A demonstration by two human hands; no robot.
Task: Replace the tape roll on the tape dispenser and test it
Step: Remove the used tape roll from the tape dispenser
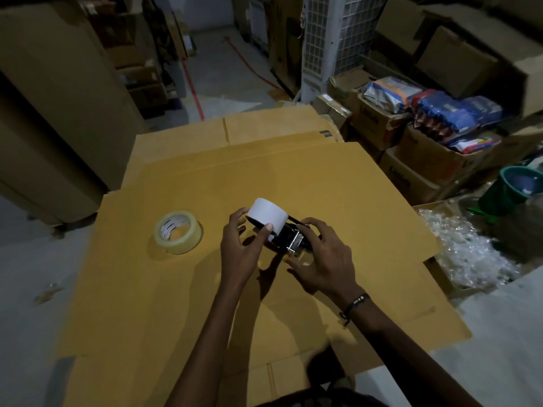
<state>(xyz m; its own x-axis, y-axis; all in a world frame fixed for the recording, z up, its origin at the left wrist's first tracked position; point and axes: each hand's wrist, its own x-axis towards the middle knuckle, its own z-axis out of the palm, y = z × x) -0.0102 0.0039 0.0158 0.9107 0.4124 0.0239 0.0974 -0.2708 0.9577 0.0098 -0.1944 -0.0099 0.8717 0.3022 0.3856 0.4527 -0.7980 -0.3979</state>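
A white empty tape core (268, 215) sits on the black and metal tape dispenser (289, 239), held a little above the flattened cardboard (182, 289). My left hand (244, 251) grips the white core between thumb and fingers. My right hand (321, 259) holds the dispenser's body from the right, and its fingers hide the handle. A full roll of clear tape (178, 232) lies on its side on the cardboard, to the left of both hands and apart from them.
Tall cardboard boxes (58, 98) stand at the left. Open cartons with blue packets (452, 113) line the right side. A green bucket (511, 189) and crumpled clear plastic wrap (470, 251) lie at the right edge. A white cooler unit (332, 45) stands behind.
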